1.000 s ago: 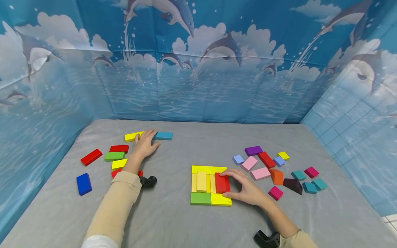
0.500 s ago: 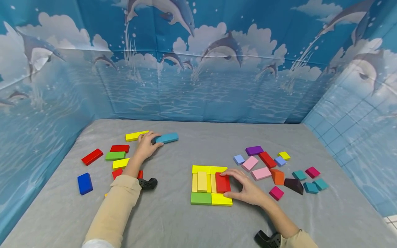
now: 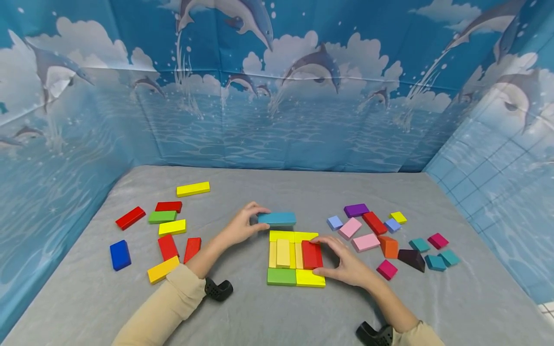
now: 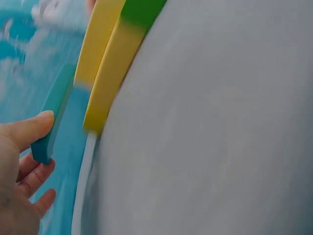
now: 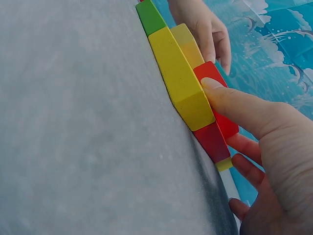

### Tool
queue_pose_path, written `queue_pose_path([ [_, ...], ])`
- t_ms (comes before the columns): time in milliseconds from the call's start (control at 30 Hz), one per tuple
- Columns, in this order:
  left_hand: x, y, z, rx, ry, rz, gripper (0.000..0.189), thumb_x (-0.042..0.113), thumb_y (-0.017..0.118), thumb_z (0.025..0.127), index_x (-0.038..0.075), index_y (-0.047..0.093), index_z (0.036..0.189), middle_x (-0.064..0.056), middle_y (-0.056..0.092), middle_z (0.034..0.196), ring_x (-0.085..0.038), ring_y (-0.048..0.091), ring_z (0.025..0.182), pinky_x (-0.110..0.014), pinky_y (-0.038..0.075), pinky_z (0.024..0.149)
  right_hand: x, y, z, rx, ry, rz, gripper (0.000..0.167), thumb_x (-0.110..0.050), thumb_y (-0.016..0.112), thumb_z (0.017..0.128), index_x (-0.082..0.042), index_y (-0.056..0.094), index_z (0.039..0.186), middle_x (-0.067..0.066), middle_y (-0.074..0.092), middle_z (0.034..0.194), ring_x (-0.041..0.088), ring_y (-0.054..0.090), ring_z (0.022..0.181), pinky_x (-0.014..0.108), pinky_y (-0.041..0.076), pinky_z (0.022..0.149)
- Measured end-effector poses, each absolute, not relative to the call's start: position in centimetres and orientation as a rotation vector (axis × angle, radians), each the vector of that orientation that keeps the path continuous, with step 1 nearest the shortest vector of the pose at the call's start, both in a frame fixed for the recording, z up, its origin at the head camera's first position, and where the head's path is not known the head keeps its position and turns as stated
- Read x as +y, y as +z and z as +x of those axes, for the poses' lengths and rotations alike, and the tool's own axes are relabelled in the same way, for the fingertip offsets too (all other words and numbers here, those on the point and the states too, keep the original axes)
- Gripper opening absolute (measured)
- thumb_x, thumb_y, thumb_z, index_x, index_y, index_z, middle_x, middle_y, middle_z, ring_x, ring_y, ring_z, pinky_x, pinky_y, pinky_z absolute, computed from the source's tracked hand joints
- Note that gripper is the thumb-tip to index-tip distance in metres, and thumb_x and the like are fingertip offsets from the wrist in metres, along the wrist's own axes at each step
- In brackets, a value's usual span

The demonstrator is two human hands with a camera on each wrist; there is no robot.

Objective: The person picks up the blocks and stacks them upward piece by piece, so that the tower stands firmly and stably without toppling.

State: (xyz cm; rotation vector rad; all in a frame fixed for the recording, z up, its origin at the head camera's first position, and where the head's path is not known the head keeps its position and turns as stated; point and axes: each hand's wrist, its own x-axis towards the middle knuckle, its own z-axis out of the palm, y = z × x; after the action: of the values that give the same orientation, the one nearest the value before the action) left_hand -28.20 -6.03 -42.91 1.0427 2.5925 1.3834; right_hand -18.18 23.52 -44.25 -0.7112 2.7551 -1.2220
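Before the dolphin curtain (image 3: 277, 129), we see a grey cloth (image 3: 259, 317) bearing a flat stack (image 3: 292, 254) of mostly yellow blocks.
We see the left hand (image 3: 242, 225) and right hand (image 3: 352, 266) each pinching one block, the gap between thumb and fingers filled by it: the left has the teal-blue block (image 3: 278, 219) by one end, just beyond the stack's far edge; the right grips the red block (image 3: 312, 254) on the stack's right side, near the pale yellow block (image 3: 283, 253).

Perhaps teal block (image 3: 277, 219), red block (image 3: 312, 254), dolphin-print backdrop (image 3: 242, 129)
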Motion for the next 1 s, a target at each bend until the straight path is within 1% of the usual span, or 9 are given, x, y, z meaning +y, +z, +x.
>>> queue_pose_path([
  [167,-4.2,-43.1,-25.9,2.492,1.366,1.18,0.035,0.019,0.066,0.085,0.005,0.06,0.116,-0.004,0.05,0.099,-0.017,0.046,0.085,-0.03,0.042,0.069,23.5,-44.3,-18.2,2.737,-1.258,-0.669,0.071,-0.03,0.076,0.073,-0.017,0.04,0.132,0.003,0.047,0.13,0.024,0.042,0.12,0.05,0.041,0.094],
  [300,-3.4,-43.3,-24.8,2.504,1.308,1.223,0.034,0.023,0.065,0.085,0.008,0.06,0.116,-0.001,0.05,0.098,-0.013,0.046,0.087,-0.025,0.043,0.072,23.5,-44.2,-18.2,2.729,-1.282,-0.659,0.077,-0.03,0.076,0.073,-0.015,0.034,0.136,0.004,0.047,0.129,0.025,0.042,0.119,0.052,0.039,0.095],
  [400,-3.2,-43.3,-24.3,2.51,1.301,1.214,0.034,0.023,0.065,0.085,0.008,0.06,0.115,-0.001,0.05,0.099,-0.012,0.047,0.089,-0.025,0.044,0.074,23.4,-44.3,-18.3,2.72,-1.303,-0.66,0.079,-0.03,0.077,0.073,-0.017,0.032,0.137,0.001,0.047,0.128,0.022,0.043,0.118,0.052,0.038,0.095],
  [533,-3.0,-43.2,-24.0,2.498,1.311,1.206,0.035,0.024,0.066,0.085,0.008,0.06,0.116,-0.002,0.05,0.1,-0.013,0.048,0.091,-0.026,0.045,0.075,23.4,-44.3,-18.2,2.726,-1.302,-0.662,0.079,-0.031,0.076,0.073,-0.018,0.032,0.138,0.0,0.046,0.129,0.02,0.042,0.118,0.052,0.039,0.095],
  [867,-2.7,-43.4,-23.7,2.473,1.318,1.164,0.036,0.023,0.067,0.084,0.01,0.06,0.117,-0.001,0.053,0.106,-0.012,0.05,0.097,-0.025,0.045,0.084,23.6,-44.4,-18.3,2.714,-1.292,-0.682,0.077,-0.032,0.076,0.074,-0.021,0.033,0.137,0.0,0.043,0.134,0.021,0.041,0.12,0.051,0.038,0.096],
  [1000,-2.9,-43.5,-23.7,2.456,1.338,1.172,0.036,0.024,0.067,0.084,0.01,0.06,0.117,-0.001,0.054,0.107,-0.013,0.051,0.098,-0.027,0.046,0.084,23.6,-44.4,-18.3,2.71,-1.293,-0.69,0.075,-0.032,0.076,0.074,-0.022,0.035,0.136,0.0,0.043,0.134,0.021,0.04,0.121,0.051,0.038,0.096],
])
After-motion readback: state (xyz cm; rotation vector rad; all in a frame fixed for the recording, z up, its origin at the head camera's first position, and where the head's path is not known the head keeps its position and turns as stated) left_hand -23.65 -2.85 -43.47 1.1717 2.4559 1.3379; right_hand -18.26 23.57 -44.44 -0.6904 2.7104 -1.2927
